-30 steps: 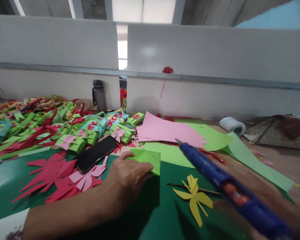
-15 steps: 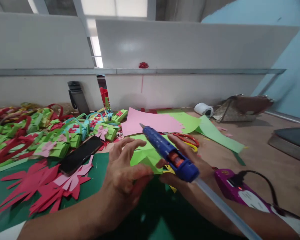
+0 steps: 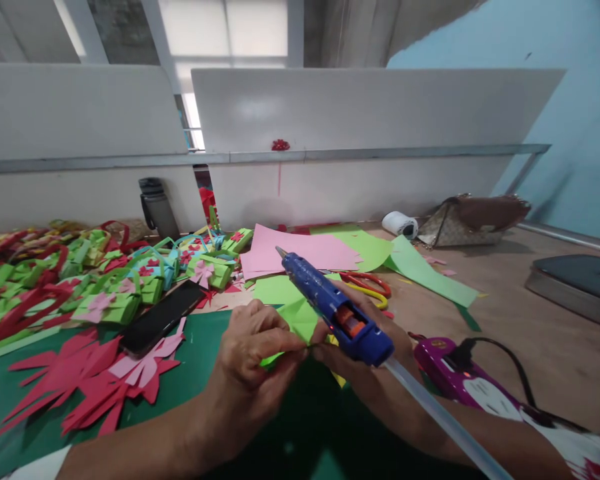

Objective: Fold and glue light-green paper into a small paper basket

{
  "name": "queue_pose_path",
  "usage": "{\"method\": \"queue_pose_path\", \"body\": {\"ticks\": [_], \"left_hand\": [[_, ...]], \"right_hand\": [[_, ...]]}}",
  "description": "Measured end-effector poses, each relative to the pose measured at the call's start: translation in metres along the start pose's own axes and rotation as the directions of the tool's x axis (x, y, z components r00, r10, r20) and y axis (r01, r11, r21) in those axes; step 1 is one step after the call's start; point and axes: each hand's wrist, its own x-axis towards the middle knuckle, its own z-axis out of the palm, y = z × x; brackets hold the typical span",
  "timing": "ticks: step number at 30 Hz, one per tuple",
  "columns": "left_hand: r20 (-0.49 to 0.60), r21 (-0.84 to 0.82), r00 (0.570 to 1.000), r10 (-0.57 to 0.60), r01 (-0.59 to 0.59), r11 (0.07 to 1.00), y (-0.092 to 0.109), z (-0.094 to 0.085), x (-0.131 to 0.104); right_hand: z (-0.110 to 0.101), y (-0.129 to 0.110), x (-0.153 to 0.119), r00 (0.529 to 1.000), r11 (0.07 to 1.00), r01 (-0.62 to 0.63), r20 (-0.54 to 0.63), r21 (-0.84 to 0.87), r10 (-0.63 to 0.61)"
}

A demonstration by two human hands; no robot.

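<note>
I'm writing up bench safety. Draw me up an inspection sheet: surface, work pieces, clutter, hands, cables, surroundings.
Surface: green mat on a brown table.
Work pieces: light green paper, partly hidden by fingers; blue glue gun.
Clutter: phone touching paper cutouts; paper gift shapes crowded on the left.
Hands: left hand pinches the paper; right hand holds the gun, fingertips at the paper.
Cables: black cord plugged into a purple power strip; on the gun, nothing seen.
Surroundings: white boards behind; bottle and handbag near them.
</note>
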Motion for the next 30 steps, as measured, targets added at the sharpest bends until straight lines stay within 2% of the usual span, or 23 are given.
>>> {"method": "queue_pose_path", "body": {"ticks": [3,7,14,20,24,30], "left_hand": [[0.014,-0.003,1.0,0.007,-0.007,1.0,0.0,0.0,0.001],[0.039,-0.014,0.999,0.02,-0.019,1.0,0.001,-0.003,0.002],[0.075,0.004,0.995,0.059,-0.059,0.998,-0.003,-0.005,0.005],[0.056,0.019,0.997,0.06,-0.061,0.998,-0.006,-0.005,0.005],[0.058,0.011,0.997,0.05,-0.05,0.999,-0.006,-0.004,0.005],[0.08,0.045,0.993,0.084,-0.088,0.995,-0.007,-0.003,0.004]], "right_hand": [[-0.001,-0.002,-0.001,1.0,0.998,0.005,0.017,0.068,-0.007],[-0.003,0.0,0.0,0.998,0.999,-0.016,0.054,0.044,0.014],[0.001,0.013,0.001,1.0,0.997,0.015,-0.002,0.073,-0.015],[0.0,0.011,0.003,0.999,0.993,-0.039,0.015,0.111,0.038],[-0.001,0.008,0.005,0.996,0.994,-0.086,0.019,0.066,0.085],[0.001,0.011,0.005,0.997,0.996,-0.067,0.042,0.055,0.065]]}}
